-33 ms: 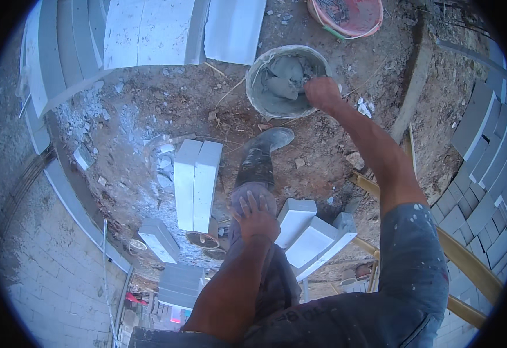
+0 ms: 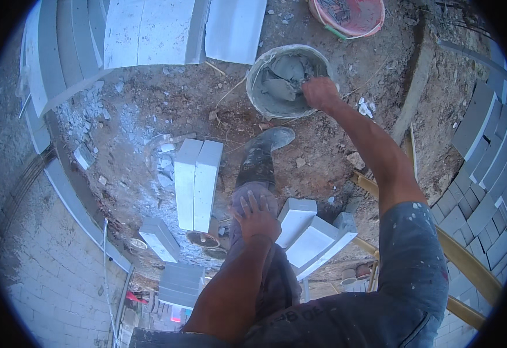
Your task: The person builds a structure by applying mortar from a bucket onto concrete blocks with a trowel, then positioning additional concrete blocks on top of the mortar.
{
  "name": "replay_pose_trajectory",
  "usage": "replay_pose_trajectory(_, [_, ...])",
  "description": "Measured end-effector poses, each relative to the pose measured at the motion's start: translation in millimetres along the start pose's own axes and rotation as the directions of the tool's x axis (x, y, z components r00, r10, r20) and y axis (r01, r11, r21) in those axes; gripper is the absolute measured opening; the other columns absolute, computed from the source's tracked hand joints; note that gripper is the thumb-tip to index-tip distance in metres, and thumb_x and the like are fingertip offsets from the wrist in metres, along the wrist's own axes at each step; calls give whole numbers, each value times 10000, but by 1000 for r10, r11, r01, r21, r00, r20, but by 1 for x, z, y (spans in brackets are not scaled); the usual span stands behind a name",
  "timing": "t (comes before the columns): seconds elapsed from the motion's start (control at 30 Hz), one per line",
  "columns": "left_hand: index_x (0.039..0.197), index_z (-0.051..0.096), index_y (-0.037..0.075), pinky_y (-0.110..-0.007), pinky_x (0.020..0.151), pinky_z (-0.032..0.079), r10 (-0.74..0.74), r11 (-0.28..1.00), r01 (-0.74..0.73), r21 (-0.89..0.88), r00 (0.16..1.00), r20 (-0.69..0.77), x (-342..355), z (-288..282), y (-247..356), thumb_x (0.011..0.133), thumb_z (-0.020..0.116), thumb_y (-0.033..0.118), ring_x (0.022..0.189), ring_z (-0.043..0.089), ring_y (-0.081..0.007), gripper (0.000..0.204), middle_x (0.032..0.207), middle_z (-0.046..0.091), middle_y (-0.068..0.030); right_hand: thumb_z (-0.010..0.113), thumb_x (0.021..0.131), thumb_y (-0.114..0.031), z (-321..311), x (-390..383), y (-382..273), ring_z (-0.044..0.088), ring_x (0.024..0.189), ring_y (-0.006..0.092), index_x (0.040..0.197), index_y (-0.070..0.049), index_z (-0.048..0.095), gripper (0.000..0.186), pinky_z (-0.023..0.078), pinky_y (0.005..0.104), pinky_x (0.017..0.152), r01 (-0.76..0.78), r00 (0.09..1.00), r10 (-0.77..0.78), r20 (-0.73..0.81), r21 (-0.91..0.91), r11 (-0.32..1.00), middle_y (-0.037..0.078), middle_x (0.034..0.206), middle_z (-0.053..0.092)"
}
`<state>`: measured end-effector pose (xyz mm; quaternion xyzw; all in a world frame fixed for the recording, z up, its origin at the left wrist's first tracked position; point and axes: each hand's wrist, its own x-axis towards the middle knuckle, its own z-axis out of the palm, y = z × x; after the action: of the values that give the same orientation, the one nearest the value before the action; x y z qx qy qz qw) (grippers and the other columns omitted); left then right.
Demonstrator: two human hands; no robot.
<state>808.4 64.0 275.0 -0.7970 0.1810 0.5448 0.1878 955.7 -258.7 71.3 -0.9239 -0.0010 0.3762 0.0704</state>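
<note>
Faint lettering (image 2: pixel 301 315) across the dark shirt (image 2: pixel 358 319), blurred, not clearly readable

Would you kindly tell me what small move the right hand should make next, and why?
Perhaps lift a modest scoop: the right hand is closed, seemingly on a mostly hidden tool, at the bucket, where grey mortar lies mounded, while the left hand rests on the knee.

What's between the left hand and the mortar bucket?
In the head view, from left hand to mortar bucket: knee, dark boot, then a strip of soil.
</note>
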Motion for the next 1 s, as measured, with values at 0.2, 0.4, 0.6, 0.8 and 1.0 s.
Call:
replay_pose_trajectory(0.2, [1572,292,154,-723,1150,7,4,999,-3,-38,1000,13,1,-13,0,849,581,540,1510,181,-394,868,1647,177,-167,547,870,-198,-4,13,12,701,979,294,976,-107,739,238,545,439,860,88,996,-88,5,59,994,127,1020,726])
replay_pose_trajectory(0.4, [1573,291,159,-717,1154,19,15,1000,-16,24,999,38,1,-29,8,836,596,562,1505,195,-398,893,1646,182,-163,609,806,-242,0,10,40,691,967,334,932,-70,731,245,532,465,880,70,997,-73,13,192,979,155,975,725])
replay_pose_trajectory(0.6, [1580,279,176,-702,1162,23,82,984,-94,153,993,80,1,-39,11,835,593,583,1506,195,-396,906,1653,167,-158,647,777,-341,64,-40,47,695,888,373,887,-54,728,318,552,489,786,-112,944,279,-178,621,776,191,899,715])
replay_pose_trajectory(0.8, [1574,300,182,-678,1177,79,173,887,-165,432,985,21,-14,-35,31,849,568,612,1500,245,-315,885,1650,215,-99,652,749,-346,103,-190,-39,673,816,427,1064,-147,676,374,541,539,745,-55,639,759,-124,977,206,210,871,693])
replay_pose_trajectory(1.0, [1489,467,171,-687,1167,124,182,773,-159,614,983,25,-23,-17,87,840,602,584,1495,270,-311,781,1635,267,-86,741,722,-451,154,-359,-184,673,892,400,1091,-99,649,518,535,487,782,105,408,844,349,900,-423,209,946,694])
